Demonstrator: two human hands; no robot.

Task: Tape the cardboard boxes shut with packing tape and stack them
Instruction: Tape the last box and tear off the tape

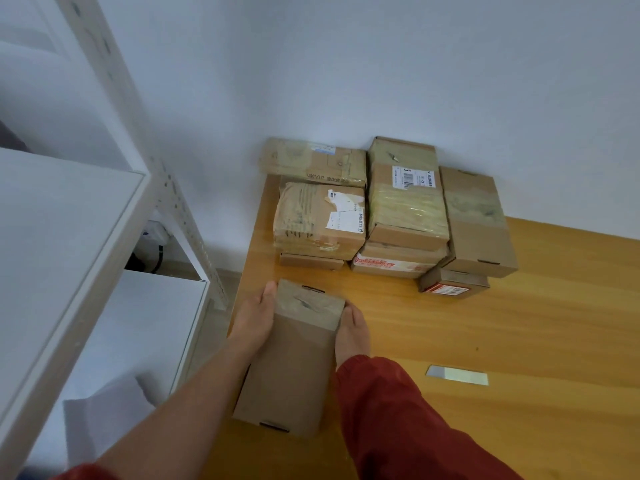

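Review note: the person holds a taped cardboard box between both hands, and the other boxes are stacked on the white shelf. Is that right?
Not quite. The head view shows the other boxes stacked on the wooden table against the wall, not on the white shelf, which stands to the left. The rest holds: the left hand and right hand hold a taped cardboard box between them.

A person is wearing a red top (pixel 433 452), the right sleeve (pixel 391 403) gathering in a cuff at the right hand (pixel 351 336), the left sleeve (pixel 81 472) baring the forearm (pixel 194 386).
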